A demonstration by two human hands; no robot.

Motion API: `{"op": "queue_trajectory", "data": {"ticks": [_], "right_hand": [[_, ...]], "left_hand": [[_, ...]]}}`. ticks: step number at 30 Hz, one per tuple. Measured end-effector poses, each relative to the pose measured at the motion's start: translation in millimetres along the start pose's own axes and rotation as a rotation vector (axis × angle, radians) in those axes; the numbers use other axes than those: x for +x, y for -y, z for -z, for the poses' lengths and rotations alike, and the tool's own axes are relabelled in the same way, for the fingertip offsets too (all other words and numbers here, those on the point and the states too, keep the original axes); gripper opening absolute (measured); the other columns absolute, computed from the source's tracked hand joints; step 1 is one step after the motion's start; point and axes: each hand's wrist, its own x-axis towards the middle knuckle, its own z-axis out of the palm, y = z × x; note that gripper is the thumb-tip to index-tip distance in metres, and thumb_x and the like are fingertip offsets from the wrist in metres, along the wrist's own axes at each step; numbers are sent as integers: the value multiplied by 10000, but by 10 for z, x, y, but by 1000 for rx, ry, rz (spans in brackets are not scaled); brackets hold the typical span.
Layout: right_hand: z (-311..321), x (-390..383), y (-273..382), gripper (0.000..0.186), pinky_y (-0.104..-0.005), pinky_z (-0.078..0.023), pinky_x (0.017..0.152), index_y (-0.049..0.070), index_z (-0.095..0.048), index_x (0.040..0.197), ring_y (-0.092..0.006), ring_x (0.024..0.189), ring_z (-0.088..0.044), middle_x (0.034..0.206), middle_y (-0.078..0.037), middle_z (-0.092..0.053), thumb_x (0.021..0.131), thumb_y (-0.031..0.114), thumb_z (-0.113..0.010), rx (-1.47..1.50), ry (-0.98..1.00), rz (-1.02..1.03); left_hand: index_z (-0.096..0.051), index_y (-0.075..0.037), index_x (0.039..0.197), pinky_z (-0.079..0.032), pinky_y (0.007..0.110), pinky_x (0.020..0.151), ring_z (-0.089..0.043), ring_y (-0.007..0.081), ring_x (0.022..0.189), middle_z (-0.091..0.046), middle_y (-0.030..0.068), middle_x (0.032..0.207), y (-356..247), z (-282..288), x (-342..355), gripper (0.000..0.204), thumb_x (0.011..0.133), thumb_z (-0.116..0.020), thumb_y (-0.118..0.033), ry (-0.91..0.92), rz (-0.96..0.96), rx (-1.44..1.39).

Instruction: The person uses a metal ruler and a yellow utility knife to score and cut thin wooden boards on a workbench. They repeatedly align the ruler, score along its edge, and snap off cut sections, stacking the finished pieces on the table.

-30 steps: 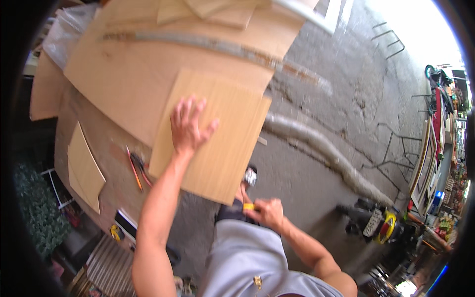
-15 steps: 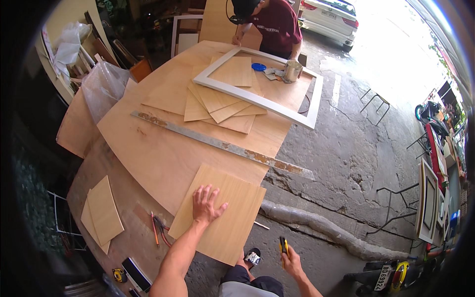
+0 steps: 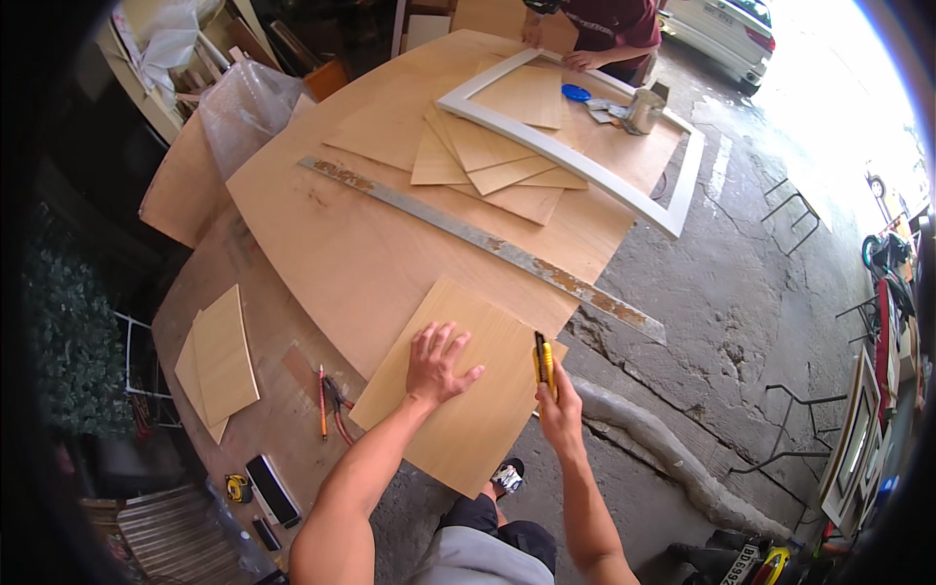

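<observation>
My left hand point(image 3: 441, 363) lies flat with its fingers spread on a rectangular plywood panel point(image 3: 468, 429). The panel rests at the near edge of the large plywood sheet point(image 3: 292, 263) and overhangs it toward me. In my right hand point(image 3: 559, 405) is a yellow and black utility knife point(image 3: 544, 366), pointing up, beside the panel's right corner. Whether its tip touches the wood, I cannot tell. Beyond the panel, a long metal straightedge point(image 3: 468, 234) with rusty patches lies across the sheet.
Thin panels point(image 3: 478, 156) and a white frame point(image 3: 546, 146) lie farther back, near a can point(image 3: 643, 112) and a co-worker point(image 3: 614, 29). At left are two panels point(image 3: 226, 361), a pencil point(image 3: 323, 405), pliers point(image 3: 337, 402), a phone point(image 3: 272, 490) and a tape measure point(image 3: 238, 488).
My right hand has raised the utility knife from low at the right up to the panel's right corner. My left hand stays on the panel. The view has shifted; the co-worker's hand has left the can.
</observation>
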Motion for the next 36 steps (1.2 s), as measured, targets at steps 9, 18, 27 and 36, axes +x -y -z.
{"op": "queue_trajectory", "data": {"ticks": [9,18,27,36], "right_hand": [[-126,76,-116,653,-300,-445,985,-25,-384,1490,-184,1123,-570,1272,-93,-576,867,-43,-577,347,71,-176],[-451,344,-167,592,-385,-550,846,-18,-529,1376,-338,1066,-619,1137,-208,-594,801,-10,-671,-222,23,41],[-630,367,-194,496,-326,-556,839,-40,-539,1330,-203,994,-670,1124,-145,-667,844,-31,-634,225,-140,-88],[-761,290,-351,428,-273,-543,759,-31,-585,1255,-135,871,-656,1069,-95,-674,834,-33,-657,128,-245,83]], "left_hand": [[-606,-177,1283,-325,543,1115,-415,379,1324,-502,122,1379,32,13,-23,649,791,-691,-593,5,9,-14],[-608,-184,1288,-330,545,1112,-420,375,1323,-501,114,1386,28,2,-2,647,789,-705,-585,-5,-1,-11],[-610,-173,1277,-321,541,1116,-419,362,1313,-499,122,1378,24,22,-4,640,776,-717,-558,7,3,-26],[-600,-174,1293,-323,540,1116,-407,370,1327,-486,123,1393,43,13,-12,660,780,-713,-574,22,0,-14]]}}
